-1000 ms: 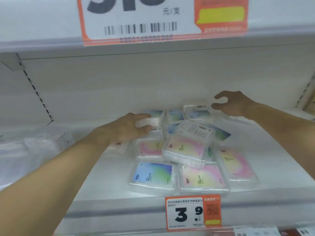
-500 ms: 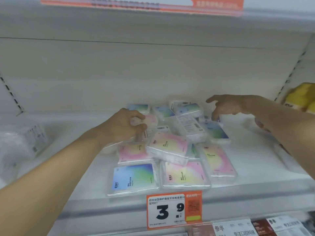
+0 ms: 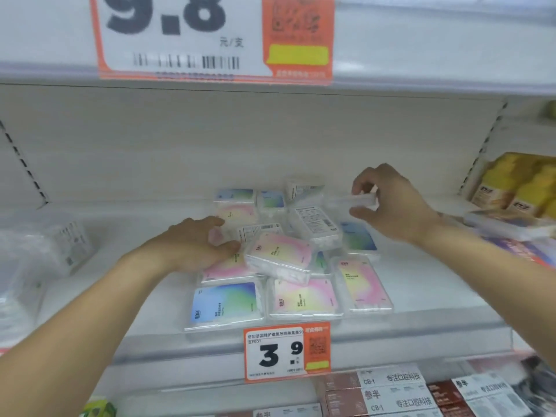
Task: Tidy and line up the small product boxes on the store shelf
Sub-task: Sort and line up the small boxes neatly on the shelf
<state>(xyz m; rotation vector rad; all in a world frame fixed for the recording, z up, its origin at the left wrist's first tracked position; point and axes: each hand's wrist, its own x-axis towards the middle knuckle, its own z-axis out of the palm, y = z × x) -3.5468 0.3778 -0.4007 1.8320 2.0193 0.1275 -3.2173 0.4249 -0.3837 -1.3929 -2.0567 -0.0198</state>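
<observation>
Several small clear plastic boxes with pastel labels lie in a loose heap on the white shelf (image 3: 421, 323). A blue-green box (image 3: 224, 305), a pink-yellow box (image 3: 304, 299) and another pink-yellow box (image 3: 362, 284) lie along the front. A tilted pink box (image 3: 279, 257) rests on top of the heap. My left hand (image 3: 195, 245) grips a box with its barcode side up (image 3: 255, 233) at the heap's left. My right hand (image 3: 391, 203) holds a clear box (image 3: 356, 201) edge-on, lifted above the heap's back right.
A price tag reading 3.9 (image 3: 285, 352) hangs on the shelf's front rail. Clear wrapped packs (image 3: 51, 245) lie at the left. Yellow boxes (image 3: 520, 182) and a flat pack (image 3: 508, 224) crowd the right. The upper shelf's edge with a 9.8 tag (image 3: 210, 37) hangs overhead.
My right hand went from open above the heap's back right to gripping a clear box and lifting it. My left hand stays on the box at the left.
</observation>
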